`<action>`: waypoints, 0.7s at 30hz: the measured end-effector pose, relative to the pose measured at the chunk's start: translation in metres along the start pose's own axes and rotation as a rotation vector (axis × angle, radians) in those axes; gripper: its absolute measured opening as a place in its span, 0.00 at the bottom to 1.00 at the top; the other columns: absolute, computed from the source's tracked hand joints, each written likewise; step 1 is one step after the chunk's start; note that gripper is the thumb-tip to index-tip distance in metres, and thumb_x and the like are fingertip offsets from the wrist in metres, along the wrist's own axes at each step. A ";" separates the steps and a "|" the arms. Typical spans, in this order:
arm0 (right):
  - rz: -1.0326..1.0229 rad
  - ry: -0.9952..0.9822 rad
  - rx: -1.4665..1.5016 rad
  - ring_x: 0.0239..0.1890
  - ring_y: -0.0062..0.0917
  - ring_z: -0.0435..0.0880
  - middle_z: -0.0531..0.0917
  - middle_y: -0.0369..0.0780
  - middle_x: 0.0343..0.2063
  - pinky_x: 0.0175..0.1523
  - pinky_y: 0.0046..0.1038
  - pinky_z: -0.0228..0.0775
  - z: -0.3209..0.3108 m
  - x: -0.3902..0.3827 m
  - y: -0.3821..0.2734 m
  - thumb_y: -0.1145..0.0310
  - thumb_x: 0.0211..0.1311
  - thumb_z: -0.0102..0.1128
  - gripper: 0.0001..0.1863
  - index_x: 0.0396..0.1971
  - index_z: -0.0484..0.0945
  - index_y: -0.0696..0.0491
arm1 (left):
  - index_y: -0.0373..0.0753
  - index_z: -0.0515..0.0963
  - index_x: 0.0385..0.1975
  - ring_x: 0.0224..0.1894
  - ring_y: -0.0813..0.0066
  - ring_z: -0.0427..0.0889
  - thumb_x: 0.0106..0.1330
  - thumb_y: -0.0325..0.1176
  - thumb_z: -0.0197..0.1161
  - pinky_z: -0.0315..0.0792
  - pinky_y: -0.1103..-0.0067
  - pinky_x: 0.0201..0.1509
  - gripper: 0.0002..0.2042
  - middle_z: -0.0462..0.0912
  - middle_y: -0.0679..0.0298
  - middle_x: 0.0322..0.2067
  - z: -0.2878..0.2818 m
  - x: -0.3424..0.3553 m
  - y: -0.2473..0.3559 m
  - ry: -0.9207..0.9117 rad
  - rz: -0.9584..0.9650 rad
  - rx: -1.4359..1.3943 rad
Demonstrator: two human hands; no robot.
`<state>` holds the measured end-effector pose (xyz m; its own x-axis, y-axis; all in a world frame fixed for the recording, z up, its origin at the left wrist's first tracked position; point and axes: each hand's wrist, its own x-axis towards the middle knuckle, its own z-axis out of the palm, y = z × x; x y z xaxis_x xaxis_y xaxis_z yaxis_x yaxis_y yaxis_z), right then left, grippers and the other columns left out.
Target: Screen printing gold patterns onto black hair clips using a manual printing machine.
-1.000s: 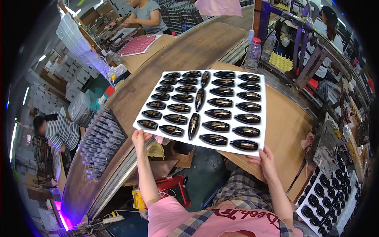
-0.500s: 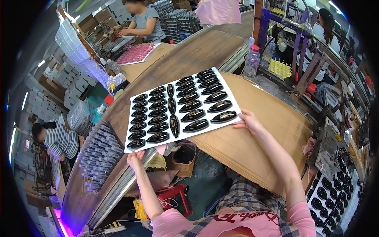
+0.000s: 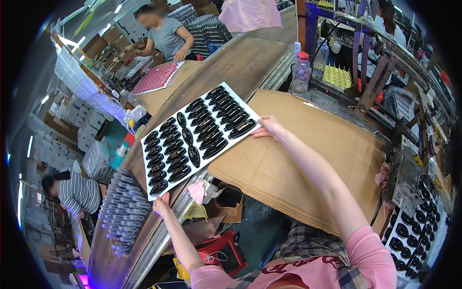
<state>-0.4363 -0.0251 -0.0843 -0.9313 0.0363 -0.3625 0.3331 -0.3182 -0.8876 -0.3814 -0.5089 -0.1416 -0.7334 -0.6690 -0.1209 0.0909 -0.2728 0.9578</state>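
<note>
Left arm: my left forearm (image 3: 182,241) runs up and slightly leftward from my pink sleeve, to the left of the cardboard sheet (image 3: 298,164), with the elbow fairly straight.
Left grip: my left hand (image 3: 162,205) is closed at the edge of the white tray (image 3: 233,141), close by its near-left corner; the gap is only as wide as the thin rim.
Right arm: my right forearm (image 3: 317,168) slants up and leftward above the cardboard sheet, reaching farther forward than the left.
Right grip: my right hand (image 3: 269,126), over the cardboard sheet's left part, is closed on the tray's right corner.
White tray: I have it between both hands, mostly left of the cardboard sheet, its right corner overlapping that sheet in view; whether its underside touches the wooden counter (image 3: 245,50), I cannot tell.
Black pieces (image 3: 187,136): glossy and tapered, they sit in rows on the tray, with one column turned lengthwise.
Clear tubes (image 3: 126,212): standing in a block, well left of the cardboard sheet.
Red-capped bottle (image 3: 301,74): just beyond the cardboard sheet's far edge.
Pink cloth (image 3: 196,191): near the cardboard sheet's near-left corner.
</note>
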 end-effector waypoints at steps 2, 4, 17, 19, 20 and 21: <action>0.028 0.025 0.004 0.34 0.32 0.80 0.76 0.49 0.36 0.34 0.26 0.78 0.014 0.010 -0.001 0.71 0.63 0.36 0.15 0.46 0.62 0.64 | 0.22 0.62 0.33 0.31 0.52 0.79 0.62 0.22 0.40 0.79 0.67 0.36 0.07 0.72 0.44 0.31 0.001 0.012 0.002 0.029 -0.026 -0.012; 0.022 0.075 0.056 0.33 0.33 0.80 0.76 0.49 0.37 0.34 0.27 0.78 0.026 0.019 -0.001 0.71 0.64 0.35 0.14 0.45 0.61 0.64 | 0.22 0.62 0.41 0.32 0.53 0.79 0.62 0.22 0.40 0.79 0.66 0.36 0.11 0.73 0.44 0.35 0.004 0.019 -0.001 0.005 -0.016 -0.006; -0.094 -0.194 0.296 0.48 0.28 0.71 0.69 0.47 0.46 0.49 0.27 0.68 0.035 -0.007 0.023 0.65 0.63 0.42 0.21 0.52 0.58 0.62 | 0.33 0.63 0.49 0.44 0.56 0.74 0.64 0.24 0.36 0.70 0.63 0.49 0.15 0.72 0.52 0.44 0.048 0.020 -0.024 -0.187 -0.377 -0.255; -0.098 -0.240 0.226 0.48 0.28 0.71 0.71 0.46 0.45 0.49 0.27 0.68 0.034 -0.027 0.029 0.63 0.63 0.43 0.20 0.50 0.61 0.60 | 0.30 0.64 0.48 0.47 0.55 0.72 0.63 0.23 0.36 0.69 0.64 0.52 0.15 0.71 0.50 0.45 0.060 0.015 -0.028 -0.195 -0.421 -0.261; -0.101 -0.261 0.218 0.47 0.28 0.72 0.72 0.45 0.44 0.49 0.27 0.68 0.033 -0.038 0.031 0.63 0.63 0.43 0.20 0.50 0.62 0.60 | 0.29 0.63 0.48 0.47 0.54 0.72 0.62 0.22 0.36 0.68 0.64 0.53 0.15 0.71 0.49 0.45 0.068 0.011 -0.029 -0.209 -0.436 -0.271; -0.105 -0.282 0.210 0.46 0.28 0.73 0.72 0.45 0.43 0.49 0.27 0.68 0.033 -0.049 0.034 0.64 0.63 0.42 0.19 0.49 0.62 0.60 | 0.28 0.63 0.47 0.48 0.53 0.71 0.61 0.21 0.36 0.67 0.63 0.53 0.15 0.70 0.48 0.44 0.075 0.005 -0.030 -0.224 -0.451 -0.281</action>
<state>-0.3844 -0.0686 -0.0876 -0.9727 -0.1741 -0.1535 0.2228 -0.5153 -0.8275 -0.4388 -0.4519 -0.1515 -0.8631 -0.2898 -0.4136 -0.1106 -0.6907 0.7147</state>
